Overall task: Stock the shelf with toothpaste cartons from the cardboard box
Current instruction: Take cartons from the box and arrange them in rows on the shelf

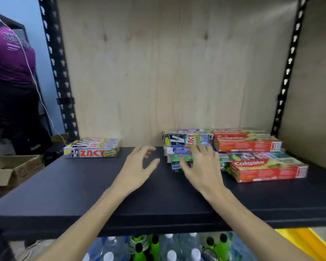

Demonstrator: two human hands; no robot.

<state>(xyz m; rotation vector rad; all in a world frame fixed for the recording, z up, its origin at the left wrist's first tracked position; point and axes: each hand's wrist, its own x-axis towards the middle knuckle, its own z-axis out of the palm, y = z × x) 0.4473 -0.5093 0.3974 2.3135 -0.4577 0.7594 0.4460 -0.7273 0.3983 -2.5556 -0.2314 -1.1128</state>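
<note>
Toothpaste cartons lie on the black shelf (64,185). A small stack of Zact cartons (91,149) sits at the back left. At the right stands a bigger pile: a Zact carton (186,138) on top, red Colgate cartons (247,142) behind, another Colgate carton (267,169) in front. My right hand (201,166) lies with spread fingers on a green carton (179,162) at the pile's left front. My left hand (139,166) hovers over the shelf just left of the pile, fingers relaxed, holding nothing. The cardboard box (11,168) stands open at the far left.
Black slotted uprights (58,72) frame a plywood back wall. A person in a purple shirt (9,59) stands at the far left. Water and green bottles (154,247) fill the level below. Something yellow (305,240) shows at the lower right.
</note>
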